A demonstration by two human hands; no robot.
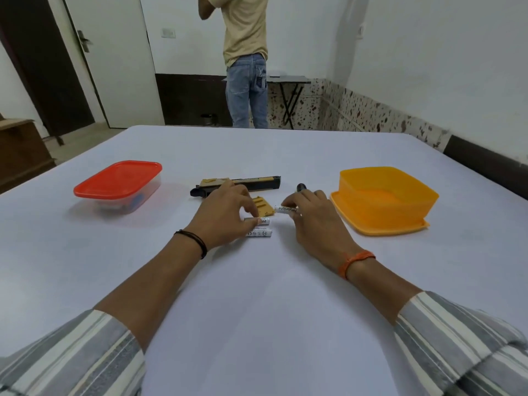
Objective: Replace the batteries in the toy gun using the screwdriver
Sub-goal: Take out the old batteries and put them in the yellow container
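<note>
The black and tan toy gun (251, 182) lies on the white table beyond my hands. Its tan battery cover (264, 206) lies loose between my hands. My left hand (225, 214) pinches a white battery (264, 221) against the table. A second white battery (260, 233) lies just in front of that one. My right hand (311, 212) holds a third white battery (285, 209) in its fingertips. The dark handle of the screwdriver (301, 187) pokes out from behind my right hand.
A clear box with a red lid (117, 181) stands at the left. An open orange box (385, 192) sits on its lid at the right. A person stands beyond the table's far edge (217, 127), facing away, beside a small folding table.
</note>
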